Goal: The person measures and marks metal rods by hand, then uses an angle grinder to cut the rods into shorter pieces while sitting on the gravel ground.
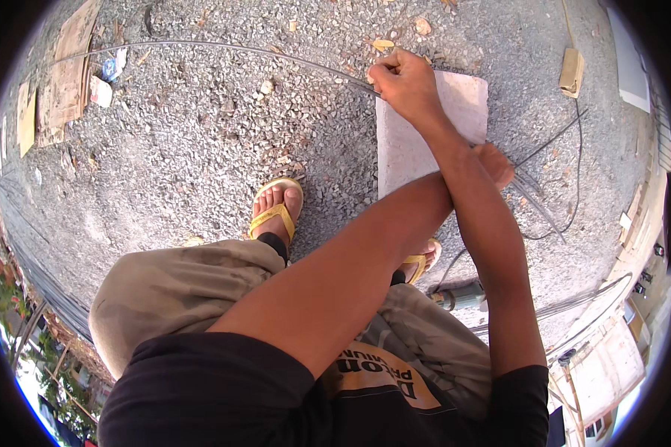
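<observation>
My forearms cross, the right over the left. My right hand (408,86) is closed on a long thin metal rod (276,55), which runs out in a curve to the far left. Below it lies a pale concrete slab (462,100). My left hand (494,165), past the slab's right edge, looks curled around several thin metal rods (535,200) that stick out to its right. The right forearm hides part of that hand, so its fingers show only partly.
Grey gravel (201,134) surrounds my sandaled feet. Near my right foot lies a green-grey power tool (461,296). A dark cord (578,179) loops at the right, below a small tan block (572,72). Torn cardboard (71,71) and scraps lie far left; more long rods (589,298) run along the right.
</observation>
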`<state>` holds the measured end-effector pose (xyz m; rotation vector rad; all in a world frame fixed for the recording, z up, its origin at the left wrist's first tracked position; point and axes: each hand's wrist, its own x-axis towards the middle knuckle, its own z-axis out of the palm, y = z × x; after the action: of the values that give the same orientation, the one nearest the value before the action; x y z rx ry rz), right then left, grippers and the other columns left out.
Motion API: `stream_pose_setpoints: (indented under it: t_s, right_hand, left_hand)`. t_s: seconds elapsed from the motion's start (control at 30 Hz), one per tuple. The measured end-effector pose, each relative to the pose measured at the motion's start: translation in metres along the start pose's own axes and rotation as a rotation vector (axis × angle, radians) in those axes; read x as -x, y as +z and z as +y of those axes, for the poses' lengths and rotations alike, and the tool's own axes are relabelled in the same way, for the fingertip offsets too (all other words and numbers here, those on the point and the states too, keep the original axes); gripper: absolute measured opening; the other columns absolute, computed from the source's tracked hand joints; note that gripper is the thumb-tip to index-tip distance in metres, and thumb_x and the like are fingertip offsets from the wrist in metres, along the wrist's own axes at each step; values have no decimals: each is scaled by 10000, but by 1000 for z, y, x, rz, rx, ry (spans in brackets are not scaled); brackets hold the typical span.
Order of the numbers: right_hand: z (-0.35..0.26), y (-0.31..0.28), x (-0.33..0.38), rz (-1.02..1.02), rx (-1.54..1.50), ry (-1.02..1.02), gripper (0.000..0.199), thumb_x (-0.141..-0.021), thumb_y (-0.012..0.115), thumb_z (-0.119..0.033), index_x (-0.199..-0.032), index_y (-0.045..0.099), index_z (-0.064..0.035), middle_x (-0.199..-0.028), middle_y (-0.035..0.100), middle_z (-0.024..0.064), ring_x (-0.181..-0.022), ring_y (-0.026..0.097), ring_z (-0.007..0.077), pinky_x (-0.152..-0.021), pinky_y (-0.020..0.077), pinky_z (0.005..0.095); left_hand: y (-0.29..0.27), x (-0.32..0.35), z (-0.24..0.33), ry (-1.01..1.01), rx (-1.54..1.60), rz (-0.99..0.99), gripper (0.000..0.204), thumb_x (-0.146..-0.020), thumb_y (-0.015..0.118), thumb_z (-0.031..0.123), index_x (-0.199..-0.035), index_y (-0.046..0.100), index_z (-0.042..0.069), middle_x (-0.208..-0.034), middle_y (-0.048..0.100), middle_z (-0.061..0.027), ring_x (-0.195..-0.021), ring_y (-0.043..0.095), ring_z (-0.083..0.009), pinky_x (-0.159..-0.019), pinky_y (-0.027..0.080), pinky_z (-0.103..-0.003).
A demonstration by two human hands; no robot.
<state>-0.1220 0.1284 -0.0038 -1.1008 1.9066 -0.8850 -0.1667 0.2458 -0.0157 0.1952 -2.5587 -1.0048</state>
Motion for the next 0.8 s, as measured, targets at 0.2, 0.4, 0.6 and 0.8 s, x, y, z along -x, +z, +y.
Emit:
stream_pose_setpoints:
  t_s: [0.2, 0.4, 0.6, 0.8]
  right_hand:
    - [-5, 1, 3, 5, 78, -118, 199, -823, 661, -152, -878, 677, 39, -693, 677, 73, -617, 616, 101, -571, 490, 270]
    - [-27, -6, 7, -316, 215, -126, 182, -832, 660, -156, -807, 696, 20, -678, 660, 51, -597, 591, 85, -540, 460, 255]
    - [-5, -2, 3, -27, -156, 31, 249, -793, 680, -241, -844, 728, -1, -727, 709, 119, -661, 681, 205, -653, 530, 336]
    - [-4, -3, -1, -50, 67, -131, 245, -792, 685, -247, -835, 721, -8, -766, 711, 154, -677, 692, 273, -658, 535, 356]
  left_hand:
    - [-5, -4, 2, -20, 3, -79, 82, -708, 663, 150, -709, 690, 72, -710, 694, -114, -701, 701, -277, -629, 541, -407]
    - [-9, 0, 1, -41, 7, -94, 88, -707, 675, 152, -722, 696, 68, -726, 700, -116, -712, 703, -278, -637, 546, -408]
    - [-15, -3, 4, -56, 13, -113, 99, -700, 692, 156, -746, 702, 69, -757, 707, -115, -739, 708, -279, -660, 555, -400]
    - [-14, -5, 3, -27, -14, -159, 119, -726, 685, 168, -787, 701, 68, -760, 707, -111, -744, 708, -278, -670, 559, -401]
